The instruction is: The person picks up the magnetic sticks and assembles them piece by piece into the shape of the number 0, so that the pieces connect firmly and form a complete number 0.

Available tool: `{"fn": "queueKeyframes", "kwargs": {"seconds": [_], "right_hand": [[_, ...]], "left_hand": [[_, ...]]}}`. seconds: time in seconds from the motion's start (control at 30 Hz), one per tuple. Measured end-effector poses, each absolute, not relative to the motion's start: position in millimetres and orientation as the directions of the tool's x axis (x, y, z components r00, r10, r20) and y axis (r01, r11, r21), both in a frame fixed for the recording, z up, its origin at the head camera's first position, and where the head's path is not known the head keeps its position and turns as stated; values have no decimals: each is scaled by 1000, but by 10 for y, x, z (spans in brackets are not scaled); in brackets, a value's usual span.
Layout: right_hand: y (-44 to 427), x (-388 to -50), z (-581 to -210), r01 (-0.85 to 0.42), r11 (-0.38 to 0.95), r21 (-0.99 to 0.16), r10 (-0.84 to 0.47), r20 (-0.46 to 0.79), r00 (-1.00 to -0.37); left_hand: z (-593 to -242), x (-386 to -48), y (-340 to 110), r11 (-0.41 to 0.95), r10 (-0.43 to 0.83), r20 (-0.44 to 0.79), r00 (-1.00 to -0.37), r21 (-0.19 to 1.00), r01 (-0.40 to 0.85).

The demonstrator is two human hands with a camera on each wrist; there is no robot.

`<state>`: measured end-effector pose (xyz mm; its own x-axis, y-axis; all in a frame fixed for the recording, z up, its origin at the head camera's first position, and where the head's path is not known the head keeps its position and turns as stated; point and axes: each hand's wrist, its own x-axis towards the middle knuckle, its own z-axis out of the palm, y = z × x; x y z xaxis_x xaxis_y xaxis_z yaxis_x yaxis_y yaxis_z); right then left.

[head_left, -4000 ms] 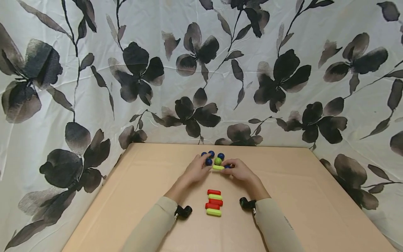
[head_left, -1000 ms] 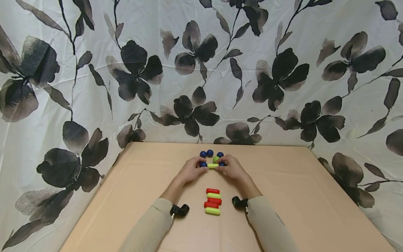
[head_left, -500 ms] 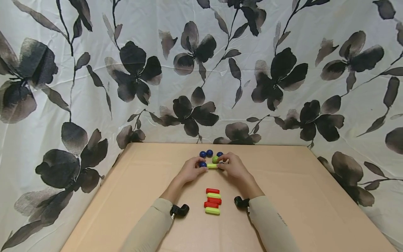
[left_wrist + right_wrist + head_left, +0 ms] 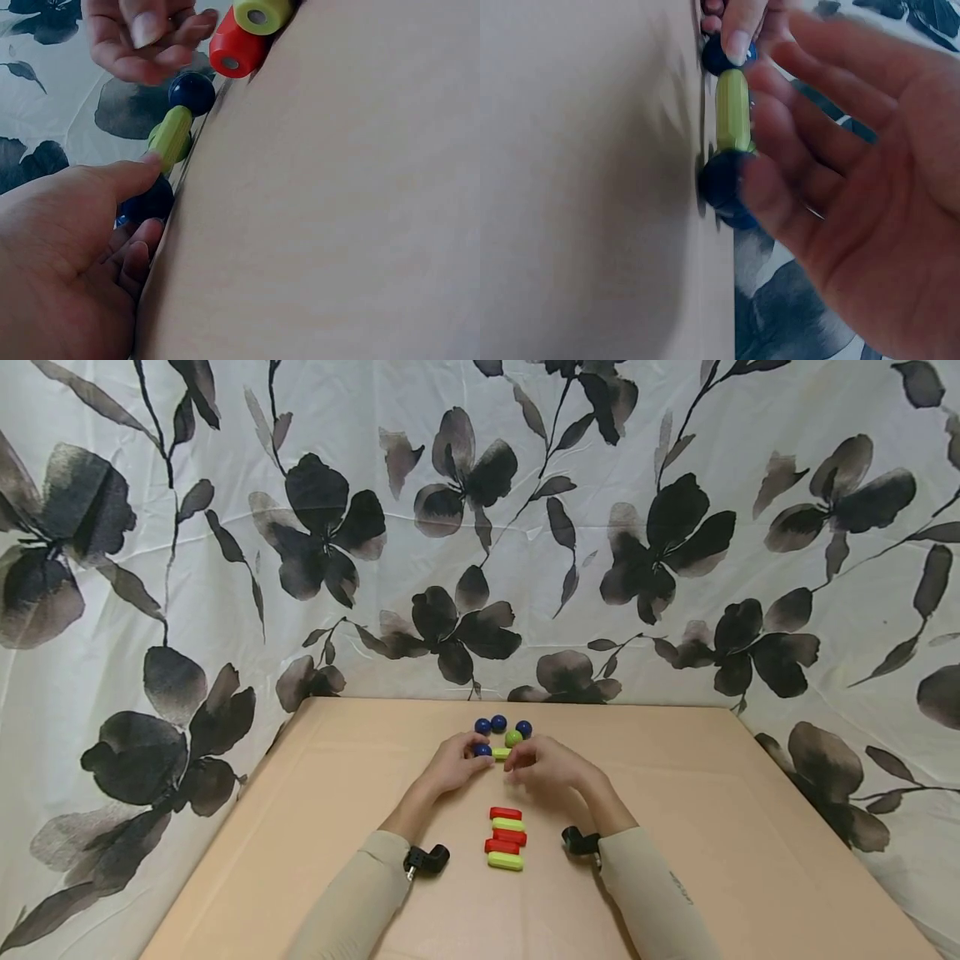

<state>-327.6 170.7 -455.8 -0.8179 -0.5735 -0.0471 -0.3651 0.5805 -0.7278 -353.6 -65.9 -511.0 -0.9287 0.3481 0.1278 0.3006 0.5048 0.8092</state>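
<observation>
My left hand (image 4: 452,764) pinches a blue ball (image 4: 482,750) between thumb and fingers, at the left end of a light green bar (image 4: 501,753). In the left wrist view the thumb touches the near end of that bar (image 4: 175,135). My right hand (image 4: 551,764) holds nothing, its fingers loosely bent just in front of the bar's right end. The right wrist view has another blue ball (image 4: 724,182) at that end, beside the right thumb; the hand hides it in the head view. Behind the bar lies a green ball (image 4: 513,738).
Behind stand three more blue balls (image 4: 498,722), two at the left and one at the right. Nearer the viewer, between the forearms, several red and green bars (image 4: 506,846) lie in a column on the tan table (image 4: 720,827). A floral cloth (image 4: 555,552) hangs behind.
The left hand's blue ball now sits at the bar's left end, instead of beside the green ball. My right hand has let go of the right-end ball and drawn slightly nearer the viewer.
</observation>
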Motion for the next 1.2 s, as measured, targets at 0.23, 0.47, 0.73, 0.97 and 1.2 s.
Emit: {"fn": "queueKeyframes", "kwargs": {"seconds": [0.23, 0.47, 0.73, 0.97, 1.2], "right_hand": [[1586, -3185, -4557, -347, 619, -705, -668, -239, -705], [1542, -3134, -4539, -364, 634, -682, -677, -263, -687], [1506, -3121, -4569, -360, 679, -640, -636, -267, -724], [1496, -3147, -4589, -350, 763, -544, -546, -252, -799], [1612, -3191, -4626, -271, 709, -651, -538, -251, -805]], "left_hand": [[-5109, -3528, -669, 513, 342, 129, -931, 805, 300], [-5103, -3524, -663, 507, 343, 133, -930, 807, 303], [-5114, -3524, -663, 508, 341, 124, -932, 809, 294], [-5116, -3518, -663, 508, 340, 120, -933, 811, 290], [-5104, -3508, -663, 509, 342, 127, -931, 808, 297]]}}
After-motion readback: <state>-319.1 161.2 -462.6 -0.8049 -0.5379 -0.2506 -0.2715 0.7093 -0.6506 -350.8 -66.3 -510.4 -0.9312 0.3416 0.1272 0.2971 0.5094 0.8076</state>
